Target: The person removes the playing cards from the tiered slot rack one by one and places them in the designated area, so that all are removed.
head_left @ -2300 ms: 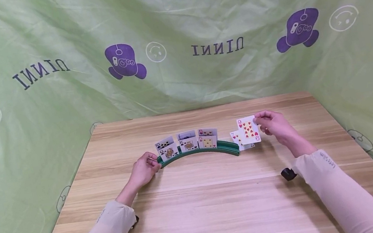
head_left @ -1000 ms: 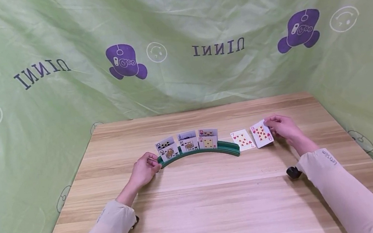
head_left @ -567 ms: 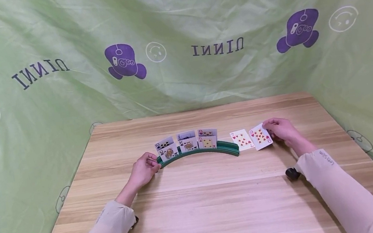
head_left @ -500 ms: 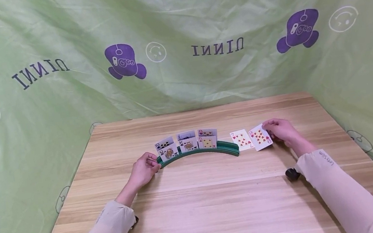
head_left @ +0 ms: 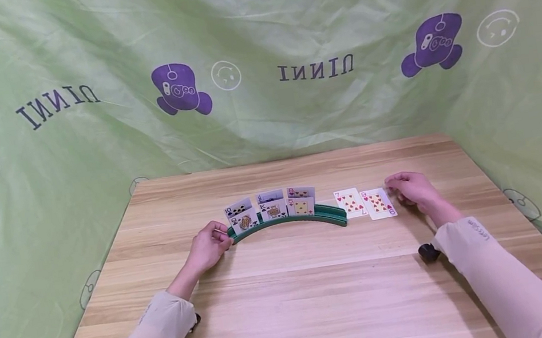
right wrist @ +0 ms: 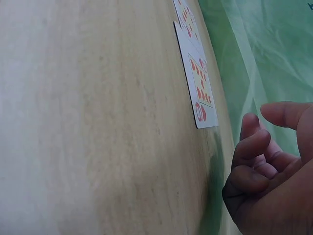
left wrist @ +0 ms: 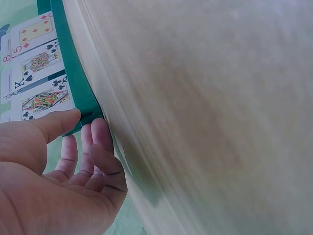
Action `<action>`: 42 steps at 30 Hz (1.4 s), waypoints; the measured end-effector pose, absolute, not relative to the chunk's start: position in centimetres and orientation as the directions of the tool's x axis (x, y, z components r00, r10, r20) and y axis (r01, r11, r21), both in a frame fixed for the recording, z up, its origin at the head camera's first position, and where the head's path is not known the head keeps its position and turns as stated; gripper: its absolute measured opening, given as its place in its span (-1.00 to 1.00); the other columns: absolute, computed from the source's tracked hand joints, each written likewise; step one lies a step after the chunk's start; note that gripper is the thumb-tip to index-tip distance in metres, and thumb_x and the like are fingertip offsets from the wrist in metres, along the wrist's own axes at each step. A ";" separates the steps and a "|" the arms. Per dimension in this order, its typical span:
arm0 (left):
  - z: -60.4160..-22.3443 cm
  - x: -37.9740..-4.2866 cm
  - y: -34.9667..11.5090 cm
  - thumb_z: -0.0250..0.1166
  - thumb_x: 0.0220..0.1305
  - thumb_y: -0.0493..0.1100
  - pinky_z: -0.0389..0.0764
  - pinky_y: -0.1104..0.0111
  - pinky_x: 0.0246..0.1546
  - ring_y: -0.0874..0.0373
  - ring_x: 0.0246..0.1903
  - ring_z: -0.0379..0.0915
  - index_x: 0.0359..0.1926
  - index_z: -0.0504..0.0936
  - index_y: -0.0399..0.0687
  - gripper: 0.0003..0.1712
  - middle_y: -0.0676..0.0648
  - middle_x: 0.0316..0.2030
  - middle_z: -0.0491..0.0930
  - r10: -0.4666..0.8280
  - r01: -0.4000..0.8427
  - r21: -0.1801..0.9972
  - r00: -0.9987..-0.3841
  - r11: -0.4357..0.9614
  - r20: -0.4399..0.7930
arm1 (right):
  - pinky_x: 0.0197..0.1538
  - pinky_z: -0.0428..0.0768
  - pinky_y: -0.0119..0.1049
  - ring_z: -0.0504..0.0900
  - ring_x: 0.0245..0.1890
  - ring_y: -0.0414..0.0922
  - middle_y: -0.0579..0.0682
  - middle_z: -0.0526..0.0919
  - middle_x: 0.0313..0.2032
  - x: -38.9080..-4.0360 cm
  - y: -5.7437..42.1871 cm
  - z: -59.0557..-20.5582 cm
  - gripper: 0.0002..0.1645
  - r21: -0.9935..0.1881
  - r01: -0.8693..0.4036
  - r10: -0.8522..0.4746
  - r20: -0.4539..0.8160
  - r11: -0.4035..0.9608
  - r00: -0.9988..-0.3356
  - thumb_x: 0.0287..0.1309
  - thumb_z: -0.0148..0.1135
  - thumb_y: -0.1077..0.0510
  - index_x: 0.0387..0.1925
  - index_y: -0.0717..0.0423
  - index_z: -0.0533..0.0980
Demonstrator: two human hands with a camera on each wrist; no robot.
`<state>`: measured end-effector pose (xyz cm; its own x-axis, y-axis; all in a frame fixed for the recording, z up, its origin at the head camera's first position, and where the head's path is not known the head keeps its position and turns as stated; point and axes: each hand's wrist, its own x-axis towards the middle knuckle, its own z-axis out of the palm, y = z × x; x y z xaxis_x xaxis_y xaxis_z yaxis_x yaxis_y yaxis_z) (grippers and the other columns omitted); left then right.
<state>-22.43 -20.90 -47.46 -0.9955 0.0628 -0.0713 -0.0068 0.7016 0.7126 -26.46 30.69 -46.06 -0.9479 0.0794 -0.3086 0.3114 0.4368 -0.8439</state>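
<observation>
My left hand (head_left: 207, 247) pinches the left end of a curved green card holder (head_left: 332, 216); in the left wrist view the thumb (left wrist: 63, 122) lies on top of that end, fingers beneath. Two rows of playing cards stand in it. The queen of clubs (head_left: 244, 223), king of spades (head_left: 274, 210) and five of diamonds (head_left: 301, 206) form the front row; the cards behind are partly hidden. Right of the holder a nine of hearts (head_left: 379, 204) lies face up beside a seven of hearts (head_left: 351, 203). Just beyond the nine, my right hand (head_left: 416, 191) hovers with loosely bent fingers, holding nothing.
Everything rests on a wooden table (head_left: 290, 305). A green printed curtain (head_left: 264, 118) hangs behind it and along both sides. The right part of the holder's groove carries no cards. A black wrist camera (head_left: 428, 253) shows below the right sleeve.
My right hand has carried the nine of hearts right, off the seven, laid it flat on the table, and let go, drawing slightly away. The left hand has stayed at the holder.
</observation>
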 end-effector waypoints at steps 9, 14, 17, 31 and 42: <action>-47.4 -22.4 -20.9 0.36 0.21 -0.28 0.46 0.38 -0.31 0.14 -0.35 0.56 -0.11 0.52 -0.16 -0.75 -0.12 -0.32 0.69 0.065 -0.003 0.715 -0.996 0.699 -0.067 | -0.38 0.46 -0.40 0.45 -0.48 -0.30 -0.20 0.57 -0.31 -26.3 30.7 -45.8 -0.46 -0.853 0.321 0.070 -0.322 0.411 -0.944 0.43 0.06 0.00 0.28 0.24 0.37; -47.5 -22.4 -20.9 0.37 0.19 -0.28 0.44 0.38 -0.30 0.16 -0.38 0.56 -0.12 0.52 -0.15 -0.74 -0.10 -0.33 0.70 0.071 0.014 0.703 -0.996 0.711 -0.051 | -0.39 0.45 -0.42 0.43 -0.51 -0.32 -0.19 0.55 -0.36 -26.2 30.3 -45.4 -0.43 -0.861 0.331 0.059 -0.335 0.385 -0.940 0.41 0.10 -0.03 0.28 0.24 0.35; -47.4 -22.4 -20.9 0.37 0.20 -0.27 0.44 0.36 -0.28 0.16 -0.38 0.56 -0.11 0.52 -0.15 -0.73 -0.10 -0.32 0.71 0.072 0.015 0.699 -0.996 0.715 -0.052 | -0.39 0.44 -0.43 0.42 -0.50 -0.32 -0.19 0.54 -0.34 -26.2 30.0 -45.2 -0.42 -0.864 0.331 0.049 -0.338 0.381 -0.940 0.41 0.09 -0.03 0.29 0.24 0.35; -47.4 -22.4 -20.9 0.36 0.20 -0.27 0.44 0.36 -0.29 0.16 -0.39 0.57 -0.10 0.52 -0.15 -0.74 -0.10 -0.32 0.71 0.072 0.009 0.706 -0.996 0.708 -0.059 | -0.32 0.45 -0.42 0.48 -0.42 -0.31 -0.16 0.56 -0.20 -25.8 29.0 -44.5 -0.41 -0.889 0.299 -0.009 -0.322 0.346 -0.947 0.44 0.07 0.01 0.32 0.29 0.30; -47.4 -22.4 -20.9 0.36 0.20 -0.28 0.46 0.37 -0.32 0.17 -0.39 0.56 -0.10 0.52 -0.15 -0.74 -0.11 -0.32 0.70 0.070 0.007 0.714 -0.996 0.700 -0.059 | -0.29 0.44 -0.38 0.53 -0.40 -0.26 -0.17 0.58 -0.24 -25.4 28.2 -44.4 -0.67 -0.925 0.257 -0.073 -0.287 0.279 -0.955 0.41 0.13 0.01 0.05 0.12 0.45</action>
